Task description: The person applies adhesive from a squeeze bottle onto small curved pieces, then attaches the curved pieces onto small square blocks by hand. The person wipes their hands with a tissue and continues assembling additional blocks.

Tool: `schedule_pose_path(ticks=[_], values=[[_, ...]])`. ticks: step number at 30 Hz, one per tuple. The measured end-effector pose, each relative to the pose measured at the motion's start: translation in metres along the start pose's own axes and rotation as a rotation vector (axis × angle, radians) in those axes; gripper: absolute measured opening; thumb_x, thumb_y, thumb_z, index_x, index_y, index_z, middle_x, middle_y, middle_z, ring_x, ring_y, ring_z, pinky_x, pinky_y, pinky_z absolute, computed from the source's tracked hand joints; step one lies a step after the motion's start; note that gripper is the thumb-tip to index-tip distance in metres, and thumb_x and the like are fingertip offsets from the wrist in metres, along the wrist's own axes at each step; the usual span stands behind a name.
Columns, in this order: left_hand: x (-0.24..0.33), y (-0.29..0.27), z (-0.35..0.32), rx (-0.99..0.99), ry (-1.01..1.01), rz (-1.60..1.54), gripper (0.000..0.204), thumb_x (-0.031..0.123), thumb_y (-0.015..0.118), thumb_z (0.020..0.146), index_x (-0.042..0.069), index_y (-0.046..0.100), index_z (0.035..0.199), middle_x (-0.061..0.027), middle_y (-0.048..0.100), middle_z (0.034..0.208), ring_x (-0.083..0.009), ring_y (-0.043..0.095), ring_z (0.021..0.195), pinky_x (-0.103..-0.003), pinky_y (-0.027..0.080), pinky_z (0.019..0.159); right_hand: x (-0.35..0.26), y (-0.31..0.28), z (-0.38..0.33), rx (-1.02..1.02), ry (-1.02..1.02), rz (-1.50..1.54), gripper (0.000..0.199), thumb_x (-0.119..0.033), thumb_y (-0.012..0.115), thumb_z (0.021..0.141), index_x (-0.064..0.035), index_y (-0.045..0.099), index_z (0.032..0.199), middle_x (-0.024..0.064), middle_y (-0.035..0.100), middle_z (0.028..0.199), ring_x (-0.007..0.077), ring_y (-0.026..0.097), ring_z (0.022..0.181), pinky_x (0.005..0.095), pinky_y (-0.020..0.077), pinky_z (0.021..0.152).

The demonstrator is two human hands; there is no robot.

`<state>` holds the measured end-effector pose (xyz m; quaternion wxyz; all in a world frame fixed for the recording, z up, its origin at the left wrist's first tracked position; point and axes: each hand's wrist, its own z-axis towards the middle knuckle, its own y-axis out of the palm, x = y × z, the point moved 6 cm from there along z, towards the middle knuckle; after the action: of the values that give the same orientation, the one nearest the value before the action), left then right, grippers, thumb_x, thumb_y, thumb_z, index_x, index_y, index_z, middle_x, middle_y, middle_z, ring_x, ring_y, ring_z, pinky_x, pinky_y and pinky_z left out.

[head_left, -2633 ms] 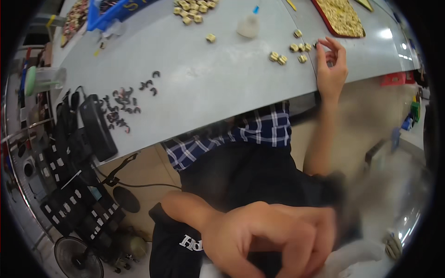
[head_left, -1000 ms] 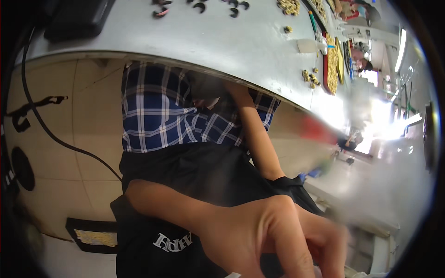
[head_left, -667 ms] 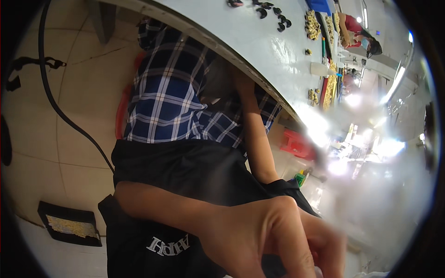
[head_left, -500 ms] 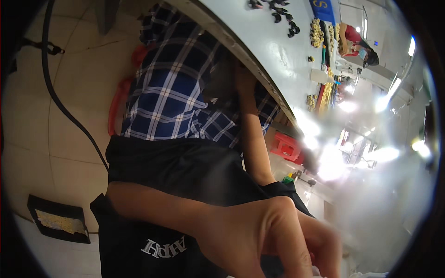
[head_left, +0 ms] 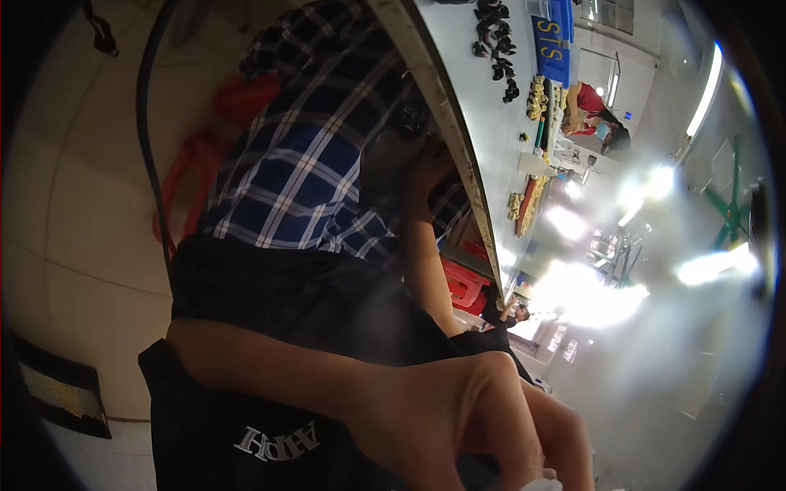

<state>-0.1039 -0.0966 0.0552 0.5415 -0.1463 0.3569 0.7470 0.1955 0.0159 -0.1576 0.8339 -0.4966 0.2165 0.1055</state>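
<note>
The left hand (head_left: 458,425) sits low and close to the camera, its fingers (head_left: 565,434) curled down over a small white thing (head_left: 547,484) at the picture's bottom edge; what that thing is cannot be told. The right hand (head_left: 430,168) is raised to the underside edge of the grey table (head_left: 483,106), and whether its fingers are spread or pressed together cannot be told. Small black parts (head_left: 495,45) and yellow pieces (head_left: 536,96) lie on the table, well apart from both hands.

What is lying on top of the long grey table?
On the grey table: a cluster of small black parts, a blue tray and piles of small yellow pieces. Its far end is blurred.
</note>
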Motion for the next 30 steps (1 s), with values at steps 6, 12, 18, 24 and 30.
schedule_pose_path(ticks=[6, 12, 18, 24, 30], values=[[0.007, 0.007, -0.002, -0.098, 0.102, -0.024, 0.03, 0.004, 0.079, 0.063, 0.0, 0.071, 0.092, -0.0193, 0.061, 0.101, -0.0273, 0.062, 0.093, -0.036, 0.051, 0.086, 0.017, 0.005, 0.004, 0.034, -0.15, -0.206, 0.042, -0.012, 0.058, 0.088, 0.0082, 0.037, 0.119, 0.0184, 0.049, 0.106, 0.0226, 0.058, 0.084, 0.0334, 0.0491, 0.072], [0.002, 0.011, -0.004, -0.117, 0.092, 0.026, 0.029, 0.004, 0.079, 0.064, -0.001, 0.07, 0.091, -0.0202, 0.061, 0.1, -0.0283, 0.062, 0.093, -0.037, 0.051, 0.085, 0.034, 0.002, 0.008, -0.061, -0.118, -0.105, 0.045, -0.013, 0.057, 0.089, 0.0073, 0.033, 0.121, 0.0198, 0.047, 0.108, 0.0223, 0.058, 0.085, 0.031, 0.0504, 0.071], [0.004, 0.015, -0.006, -0.129, 0.088, 0.1, 0.027, 0.004, 0.079, 0.065, -0.002, 0.07, 0.09, -0.021, 0.061, 0.1, -0.0294, 0.062, 0.093, -0.038, 0.052, 0.085, 0.019, -0.004, 0.007, 0.029, -0.07, -0.293, 0.043, -0.014, 0.056, 0.09, 0.009, 0.037, 0.12, 0.0212, 0.048, 0.11, 0.0271, 0.056, 0.092, 0.0357, 0.047, 0.08], [0.006, 0.016, -0.006, -0.116, 0.16, 0.159, 0.026, 0.004, 0.079, 0.066, -0.003, 0.07, 0.089, -0.0219, 0.061, 0.099, -0.0304, 0.062, 0.092, -0.039, 0.052, 0.084, -0.003, -0.011, 0.0, 0.077, -0.091, -0.083, 0.034, -0.014, 0.055, 0.09, 0.0084, 0.049, 0.115, 0.021, 0.054, 0.108, 0.03, 0.054, 0.098, 0.0391, 0.0432, 0.086], [-0.006, 0.0, 0.007, -0.019, 0.169, 0.044, 0.026, 0.006, 0.079, 0.067, -0.007, 0.068, 0.087, -0.0241, 0.06, 0.099, -0.0322, 0.062, 0.093, -0.043, 0.05, 0.085, 0.008, -0.013, -0.013, 0.104, -0.052, -0.076, 0.031, -0.016, 0.05, 0.092, 0.0044, 0.052, 0.114, 0.0196, 0.055, 0.111, 0.0318, 0.053, 0.102, 0.0412, 0.0407, 0.089]])
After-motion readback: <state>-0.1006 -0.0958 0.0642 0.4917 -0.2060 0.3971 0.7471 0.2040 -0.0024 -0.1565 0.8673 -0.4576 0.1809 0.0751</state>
